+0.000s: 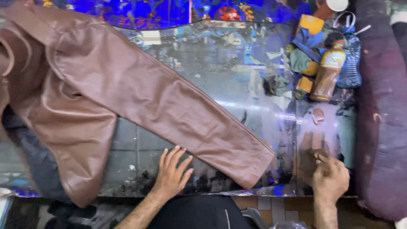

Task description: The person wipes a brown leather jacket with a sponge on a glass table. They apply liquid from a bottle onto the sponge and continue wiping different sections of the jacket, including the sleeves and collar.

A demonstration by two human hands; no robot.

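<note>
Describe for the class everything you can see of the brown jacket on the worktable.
The brown jacket looks like smooth leather or imitation leather with a slight sheen. It lies flat on the glossy worktable, body at the left, one long sleeve stretched diagonally toward the lower right, its cuff near the table's front edge. A collar or lapel fold shows at the upper left. The left hand rests flat at the sleeve's lower edge, fingertips touching it.

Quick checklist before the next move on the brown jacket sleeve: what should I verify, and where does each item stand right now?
1. Brown jacket sleeve lies flat on the glass-topped table: ok.
2. Left hand rests flat at the sleeve's lower edge: ok.
3. Right hand is off the sleeve: ok.
4. What the right hand's fingers pinch: cannot tell.
5. Bottle of brown liquid lies apart from the cuff: ok.
</note>
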